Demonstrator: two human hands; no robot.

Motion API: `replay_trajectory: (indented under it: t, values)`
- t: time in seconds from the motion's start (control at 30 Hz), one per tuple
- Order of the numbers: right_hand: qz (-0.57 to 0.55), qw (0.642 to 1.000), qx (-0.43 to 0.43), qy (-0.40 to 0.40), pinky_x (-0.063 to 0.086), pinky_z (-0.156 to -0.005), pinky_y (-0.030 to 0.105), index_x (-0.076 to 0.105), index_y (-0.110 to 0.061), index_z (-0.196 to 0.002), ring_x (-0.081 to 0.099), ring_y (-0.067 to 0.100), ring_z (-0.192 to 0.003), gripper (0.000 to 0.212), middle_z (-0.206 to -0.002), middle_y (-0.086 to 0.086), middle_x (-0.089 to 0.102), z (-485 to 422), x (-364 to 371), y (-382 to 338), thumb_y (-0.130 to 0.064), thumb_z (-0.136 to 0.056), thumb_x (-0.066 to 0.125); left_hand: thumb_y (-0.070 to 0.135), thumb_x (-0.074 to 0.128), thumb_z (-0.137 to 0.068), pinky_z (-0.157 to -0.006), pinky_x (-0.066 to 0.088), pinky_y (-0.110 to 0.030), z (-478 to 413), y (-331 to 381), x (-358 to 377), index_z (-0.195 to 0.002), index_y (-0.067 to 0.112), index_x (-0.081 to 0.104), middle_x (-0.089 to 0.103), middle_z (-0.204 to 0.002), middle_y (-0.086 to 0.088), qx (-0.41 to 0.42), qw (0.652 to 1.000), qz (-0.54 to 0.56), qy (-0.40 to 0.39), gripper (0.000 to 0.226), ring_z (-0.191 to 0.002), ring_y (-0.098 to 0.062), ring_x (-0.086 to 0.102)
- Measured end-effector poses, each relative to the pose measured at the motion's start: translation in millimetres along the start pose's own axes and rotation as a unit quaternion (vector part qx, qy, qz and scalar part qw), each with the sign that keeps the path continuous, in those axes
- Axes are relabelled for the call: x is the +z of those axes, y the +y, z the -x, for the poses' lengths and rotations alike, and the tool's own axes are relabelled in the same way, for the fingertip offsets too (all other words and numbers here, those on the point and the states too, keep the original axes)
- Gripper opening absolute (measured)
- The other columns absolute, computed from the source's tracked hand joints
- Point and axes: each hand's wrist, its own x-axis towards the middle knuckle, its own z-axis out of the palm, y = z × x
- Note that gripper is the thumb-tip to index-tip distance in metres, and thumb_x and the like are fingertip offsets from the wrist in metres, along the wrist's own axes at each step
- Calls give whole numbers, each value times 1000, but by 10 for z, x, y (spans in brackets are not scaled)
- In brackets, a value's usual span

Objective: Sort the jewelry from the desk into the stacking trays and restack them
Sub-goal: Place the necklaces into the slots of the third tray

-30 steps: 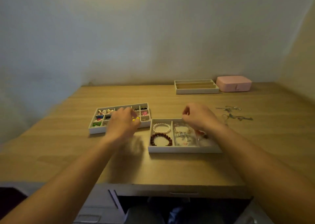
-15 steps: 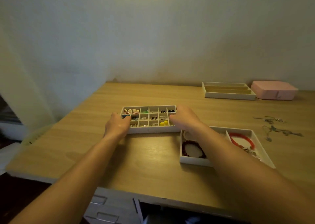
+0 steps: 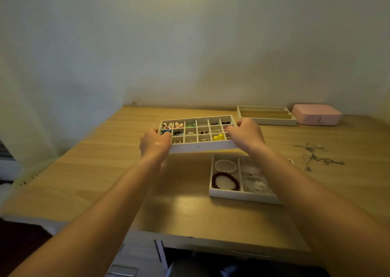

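A white tray with many small compartments (image 3: 200, 147) holds earrings and small coloured pieces. It hangs above the desk, tilted a little toward me. My left hand (image 3: 155, 143) grips its left end and my right hand (image 3: 247, 135) grips its right end. Below and to the right, a bracelet tray (image 3: 238, 194) rests on the desk with a white bead bracelet (image 3: 225, 166), a dark red bead bracelet (image 3: 225, 180) and pale pieces beside them. My right forearm covers its right part.
Several silver necklaces (image 3: 316, 156) lie loose on the wooden desk (image 3: 105, 181) at the right. An empty slotted tray (image 3: 266, 116) and a pink box (image 3: 316, 114) stand by the back wall. Drawers (image 3: 130, 262) sit under the desk's front edge.
Both hands took hold of the compartment tray's ends and lifted it off the desk. My view swung left and then settled.
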Motion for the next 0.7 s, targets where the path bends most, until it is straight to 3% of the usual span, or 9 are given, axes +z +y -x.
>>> replay_trajectory:
  t: [0.07, 0.17, 0.23, 0.33, 0.5, 0.6, 0.7]
  values:
    - [0, 1000, 15, 10, 47, -65, 38, 68, -7, -80, 60, 27, -78, 26, -80, 8, 65, 57, -239, 149, -29, -94, 63, 32, 57, -83, -77, 48, -40, 204, 142, 103, -108, 11, 71, 70, -107, -14, 12, 999, 43, -12, 36, -100, -36, 63]
    - [-5, 998, 53, 23, 57, -83, 46, 71, -10, -85, 61, 21, -83, 23, -90, 7, 69, 184, -606, 421, -27, -97, 62, 26, 60, -94, -86, 49, -37, 426, 252, 304, -120, 12, 68, 69, -113, -8, 12, 996, 77, -35, 31, -103, -27, 61]
    - [-4, 997, 75, 28, 57, -88, 52, 74, -6, -90, 64, 28, -90, 22, -93, 13, 71, 265, -825, 600, -23, -97, 63, 26, 60, -95, -85, 48, -35, 558, 264, 431, -121, 12, 68, 69, -113, -7, 12, 995, 84, -58, 31, -102, -23, 60]
    - [9, 997, 75, 35, 58, -87, 52, 74, -2, -92, 67, 31, -91, 19, -94, 16, 73, 413, -1072, 843, -18, -97, 64, 26, 60, -95, -87, 51, -36, 756, 249, 590, -120, 13, 69, 70, -112, -6, 8, 993, 75, -86, 29, -101, -21, 62]
    - [21, 996, 77, 33, 57, -81, 42, 71, -16, -80, 61, 12, -78, 16, -83, 2, 68, 568, -1213, 1096, -18, -96, 66, 23, 63, -95, -81, 46, -31, 940, 159, 728, -119, 11, 70, 70, -109, -4, 12, 993, 54, -104, 28, -98, -18, 62]
    - [14, 997, 75, 25, 52, -71, 29, 68, -19, -78, 58, 7, -75, 18, -85, 2, 70, 624, -1197, 1175, -17, -96, 67, 22, 65, -94, -88, 52, -35, 987, 114, 739, -119, 12, 70, 71, -109, -3, 17, 993, 44, -106, 28, -100, -18, 63]
    - [0, 998, 66, 21, 52, -73, 29, 68, -22, -76, 60, 10, -78, 20, -80, -1, 68, 678, -1137, 1225, -17, -95, 68, 21, 67, -92, -95, 54, -40, 986, 82, 723, -119, 14, 70, 71, -110, -3, 22, 995, 27, -98, 28, -103, -19, 65]
